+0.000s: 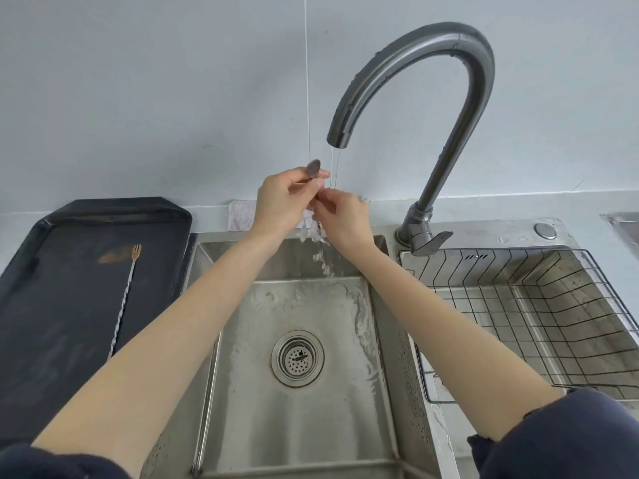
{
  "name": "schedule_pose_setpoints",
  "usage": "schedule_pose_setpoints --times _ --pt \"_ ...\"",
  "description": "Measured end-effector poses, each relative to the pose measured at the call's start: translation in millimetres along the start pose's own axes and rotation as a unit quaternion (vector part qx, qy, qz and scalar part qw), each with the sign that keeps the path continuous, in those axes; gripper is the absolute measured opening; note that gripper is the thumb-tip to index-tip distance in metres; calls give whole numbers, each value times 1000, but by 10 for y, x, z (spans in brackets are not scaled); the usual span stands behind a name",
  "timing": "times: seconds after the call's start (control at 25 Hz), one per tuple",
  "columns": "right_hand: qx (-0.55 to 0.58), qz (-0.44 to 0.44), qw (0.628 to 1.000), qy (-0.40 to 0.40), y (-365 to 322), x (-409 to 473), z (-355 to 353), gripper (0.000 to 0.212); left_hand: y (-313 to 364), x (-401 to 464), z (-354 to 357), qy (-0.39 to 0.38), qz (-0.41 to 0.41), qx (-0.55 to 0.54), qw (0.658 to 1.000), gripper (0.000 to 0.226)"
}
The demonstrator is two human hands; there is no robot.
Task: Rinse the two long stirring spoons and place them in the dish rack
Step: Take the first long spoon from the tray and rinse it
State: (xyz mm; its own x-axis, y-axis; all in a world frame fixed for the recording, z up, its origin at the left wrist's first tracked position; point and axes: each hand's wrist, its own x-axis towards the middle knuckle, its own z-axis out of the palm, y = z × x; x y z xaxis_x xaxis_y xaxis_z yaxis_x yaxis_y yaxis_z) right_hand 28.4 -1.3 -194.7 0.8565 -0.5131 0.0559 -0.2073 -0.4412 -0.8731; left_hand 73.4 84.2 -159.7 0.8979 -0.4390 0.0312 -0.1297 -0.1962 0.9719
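Hands (281, 198) (344, 216) raised under faucet (425, 108), both sets of fingers pinching one stirring spoon (314, 168).

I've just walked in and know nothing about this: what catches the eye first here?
Two bare hands, the left hand and right hand, meet under the tall curved steel tap, pinching a long metal stirring spoon in the thin running water above the steel sink. On the black tray at left lies a second twisted spoon with a copper fork end; the wire dish rack sits at right.

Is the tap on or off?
On. A thin stream falls from the tap spout, runs over both hands holding the spoon, and splashes into the sink.
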Motion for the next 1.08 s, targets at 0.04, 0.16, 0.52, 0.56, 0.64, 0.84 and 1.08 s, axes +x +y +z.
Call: schedule_pose_setpoints --times 0.04,0.16,0.52,0.56,0.64,0.84,1.08 --pt "-8 0 1000 -5 28 -14 15 23 8 -3 -6 5 -2 -18 1000 17" --pt "-62 27 997 -31 276 -71 30 25 92 23 -74 21 0 -88 996 16" --pt "-172 69 980 -77 706 -295 -93 23 -41 97 -449 107 -60 -236 964 13" --pt "-178 72 979 -74 716 -309 -122 23 -82 94 -480 117 -76 -245 960 14" --pt "-194 73 976 -73 749 -337 -179 24 -168 76 -546 133 -106 -258 951 13" --pt "-231 72 967 -82 856 -411 -235 23 -533 -22 -672 155 -145 -243 947 13" --pt "-294 65 945 -132 1105 -587 -55 26 -1104 -198 -754 149 -247 -185 939 18"
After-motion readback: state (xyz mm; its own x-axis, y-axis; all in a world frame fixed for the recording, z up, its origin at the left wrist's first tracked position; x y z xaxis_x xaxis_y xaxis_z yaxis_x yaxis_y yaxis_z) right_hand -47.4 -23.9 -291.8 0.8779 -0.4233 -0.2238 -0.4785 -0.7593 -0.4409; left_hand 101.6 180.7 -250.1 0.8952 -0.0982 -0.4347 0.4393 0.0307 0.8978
